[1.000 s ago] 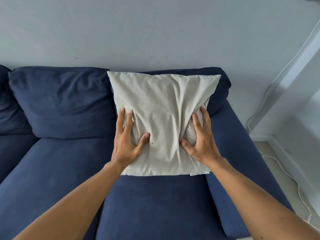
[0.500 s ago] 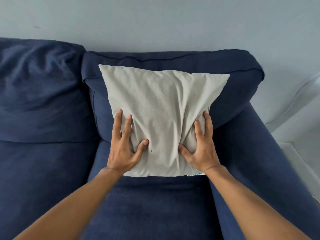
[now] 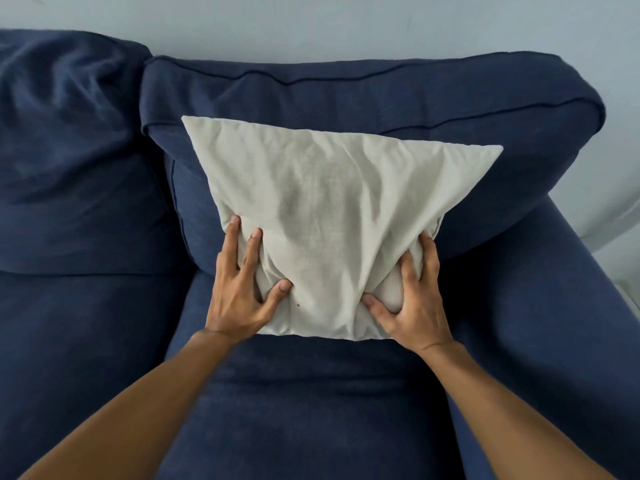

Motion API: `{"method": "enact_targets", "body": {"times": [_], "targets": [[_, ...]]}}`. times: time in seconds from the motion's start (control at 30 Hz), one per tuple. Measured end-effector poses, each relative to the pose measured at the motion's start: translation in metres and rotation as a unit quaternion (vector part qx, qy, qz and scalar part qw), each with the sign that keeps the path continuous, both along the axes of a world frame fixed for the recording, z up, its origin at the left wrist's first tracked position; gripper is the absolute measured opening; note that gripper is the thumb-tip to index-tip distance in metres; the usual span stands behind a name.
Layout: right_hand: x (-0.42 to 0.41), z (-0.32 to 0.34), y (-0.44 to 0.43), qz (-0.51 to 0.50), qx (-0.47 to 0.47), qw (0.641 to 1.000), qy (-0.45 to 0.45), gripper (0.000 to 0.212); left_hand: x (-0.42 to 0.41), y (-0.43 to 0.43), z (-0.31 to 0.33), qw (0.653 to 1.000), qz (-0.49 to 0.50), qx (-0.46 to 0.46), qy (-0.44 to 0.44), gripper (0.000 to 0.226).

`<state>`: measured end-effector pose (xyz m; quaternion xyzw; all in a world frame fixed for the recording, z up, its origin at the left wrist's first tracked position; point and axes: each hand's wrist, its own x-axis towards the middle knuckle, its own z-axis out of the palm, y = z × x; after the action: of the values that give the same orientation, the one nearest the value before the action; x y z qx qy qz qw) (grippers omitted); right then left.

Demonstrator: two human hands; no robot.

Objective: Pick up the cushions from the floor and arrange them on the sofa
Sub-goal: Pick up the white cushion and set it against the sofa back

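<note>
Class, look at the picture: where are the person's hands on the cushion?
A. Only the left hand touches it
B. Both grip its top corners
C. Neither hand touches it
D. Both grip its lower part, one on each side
D: the left hand and right hand each bunch the fabric near the bottom of the cushion, which leans on the sofa back.

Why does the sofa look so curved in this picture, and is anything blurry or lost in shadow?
Head view: the wide-angle lens bows the sofa's back cushion and arm. Light is soft and even, no glare. The beige cushion shows gentle crease shadows; a darker shadow sits between it and the sofa on the right. The left hand and right hand look sharp, with slight softness toward the edges.
</note>
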<state>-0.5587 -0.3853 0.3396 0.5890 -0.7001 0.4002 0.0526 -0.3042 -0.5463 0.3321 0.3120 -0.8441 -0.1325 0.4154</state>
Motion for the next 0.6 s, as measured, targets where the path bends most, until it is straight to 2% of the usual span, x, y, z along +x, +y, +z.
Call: {"method": "enact_targets", "body": {"times": [0.17, 0.37, 0.6], "targets": [[-0.003, -0.002, 0.002, -0.007, 0.055, 0.998, -0.025, 0.107, 0.006, 0.003, -0.001, 0.999, -0.009, 0.027, -0.022, 0.09], [0.008, 0.004, 0.009, -0.014, 0.04, 0.999, -0.025, 0.104, 0.007, 0.022, 0.004, 0.999, -0.022, 0.034, 0.005, 0.089], [0.013, -0.007, 0.024, -0.019, 0.07, 0.997, -0.011, 0.103, 0.015, 0.028, -0.007, 0.996, -0.017, 0.072, -0.053, 0.09]]}}
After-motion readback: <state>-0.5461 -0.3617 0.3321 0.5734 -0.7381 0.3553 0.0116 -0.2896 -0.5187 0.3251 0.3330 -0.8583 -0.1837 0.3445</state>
